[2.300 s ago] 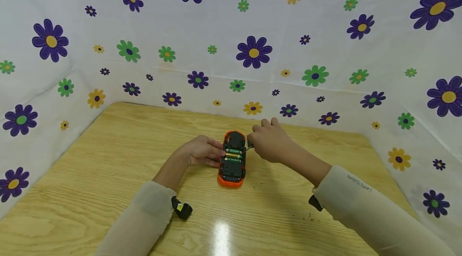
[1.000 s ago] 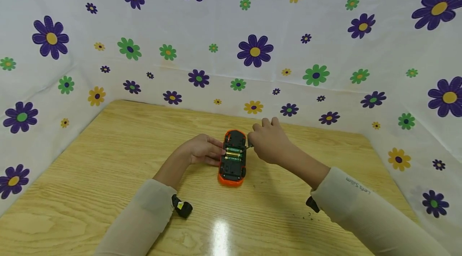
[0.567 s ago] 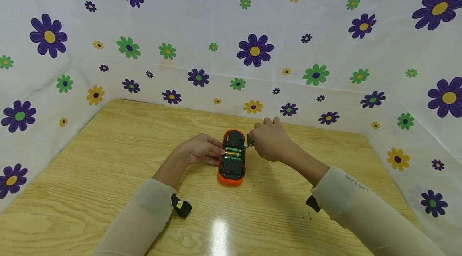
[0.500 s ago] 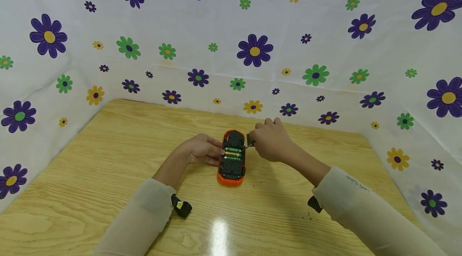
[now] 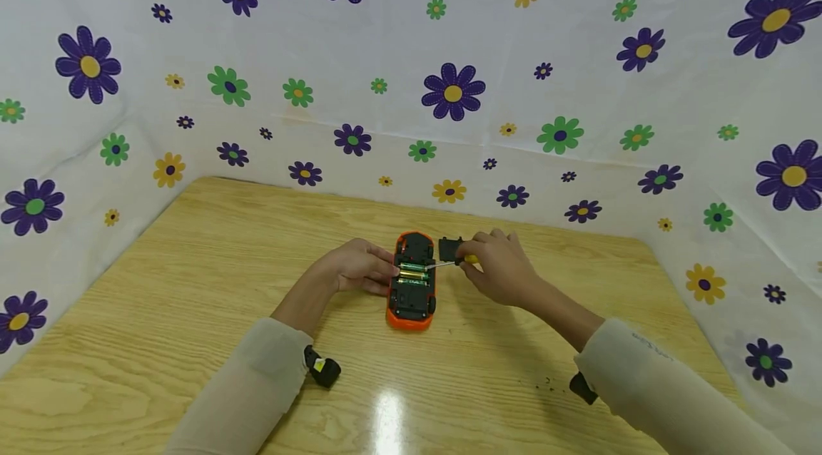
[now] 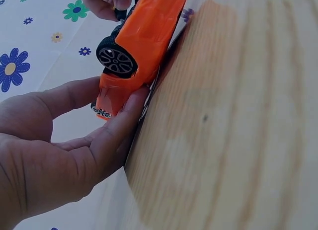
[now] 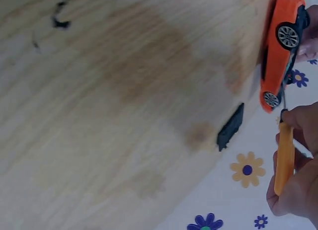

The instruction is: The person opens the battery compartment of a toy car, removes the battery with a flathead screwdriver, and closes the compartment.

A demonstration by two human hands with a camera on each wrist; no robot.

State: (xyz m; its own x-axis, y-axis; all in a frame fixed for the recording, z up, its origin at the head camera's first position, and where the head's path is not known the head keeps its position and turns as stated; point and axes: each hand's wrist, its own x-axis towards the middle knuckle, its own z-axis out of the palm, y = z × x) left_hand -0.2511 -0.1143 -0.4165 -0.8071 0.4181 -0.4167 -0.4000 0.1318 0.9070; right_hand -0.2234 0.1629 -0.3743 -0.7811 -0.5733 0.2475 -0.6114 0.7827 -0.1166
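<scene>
An orange toy car (image 5: 412, 304) lies wheels up on the table. Three green-and-gold batteries (image 5: 414, 274) sit side by side in its uncovered compartment. My left hand (image 5: 359, 267) holds the car's left side, thumb on one face and fingers along the other, as the left wrist view shows. From the right, my right hand (image 5: 504, 268) grips a screwdriver with a yellow handle (image 7: 284, 155). Its thin metal shaft reaches over the car's edge, the tip at the right end of the farthest battery. Whether the tip touches the battery is too small to tell.
A black battery cover (image 5: 450, 249) lies on the wooden table (image 5: 193, 284), just right of the car and behind the screwdriver. Small dark bits (image 5: 546, 384) are scattered at the right front. A flower-printed white cloth (image 5: 385, 34) walls the back and sides.
My right hand has shifted right and turned, so the yellow handle and the battery cover now show in the head view. The car, batteries and left hand stay about where they were.
</scene>
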